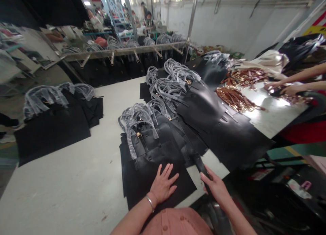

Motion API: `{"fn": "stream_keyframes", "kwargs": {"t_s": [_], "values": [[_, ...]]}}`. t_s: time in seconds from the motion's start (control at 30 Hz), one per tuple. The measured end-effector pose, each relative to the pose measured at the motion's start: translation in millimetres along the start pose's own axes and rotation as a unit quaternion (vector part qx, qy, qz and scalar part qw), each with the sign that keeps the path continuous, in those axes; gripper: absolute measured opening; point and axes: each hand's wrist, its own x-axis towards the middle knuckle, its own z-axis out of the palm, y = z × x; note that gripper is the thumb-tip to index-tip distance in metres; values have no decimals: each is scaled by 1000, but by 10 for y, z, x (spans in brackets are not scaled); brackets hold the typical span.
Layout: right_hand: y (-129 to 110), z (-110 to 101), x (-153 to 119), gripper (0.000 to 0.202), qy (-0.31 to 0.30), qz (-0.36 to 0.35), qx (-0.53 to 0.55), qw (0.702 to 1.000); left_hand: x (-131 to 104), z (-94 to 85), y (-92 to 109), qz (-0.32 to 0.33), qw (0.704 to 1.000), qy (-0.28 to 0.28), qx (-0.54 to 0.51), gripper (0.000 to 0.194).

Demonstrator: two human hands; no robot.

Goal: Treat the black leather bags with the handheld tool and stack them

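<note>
My left hand (163,184) lies flat with spread fingers on the top black leather panel (163,153) of a stack at the table's front. Plastic-wrapped handles (139,118) and a gold-coloured clasp are attached at that panel's far end. In my right hand (214,182) is a dark, long object (201,165), its tip near the stack's right edge; what it is cannot be made out. The fingers of this hand are wrapped round it.
A large pile of black panels (221,126) stands to the right, with brown straps (236,98) beyond it. Another person's hands (282,87) work at the far right. More panels (53,130) lie at the left of the pale table (84,180). A metal rack (122,52) stands behind.
</note>
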Motion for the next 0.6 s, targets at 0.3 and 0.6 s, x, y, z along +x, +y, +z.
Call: {"fn": "stream_keyframes", "kwargs": {"t_s": [0.3,0.6], "values": [[-126,-99,-70,76,-36,27,-46,998,169,51,150,-13,1000,3,-26,53],[-505,74,69,78,-28,-19,-47,998,435,114,318,-13,997,13,-81,53]]}}
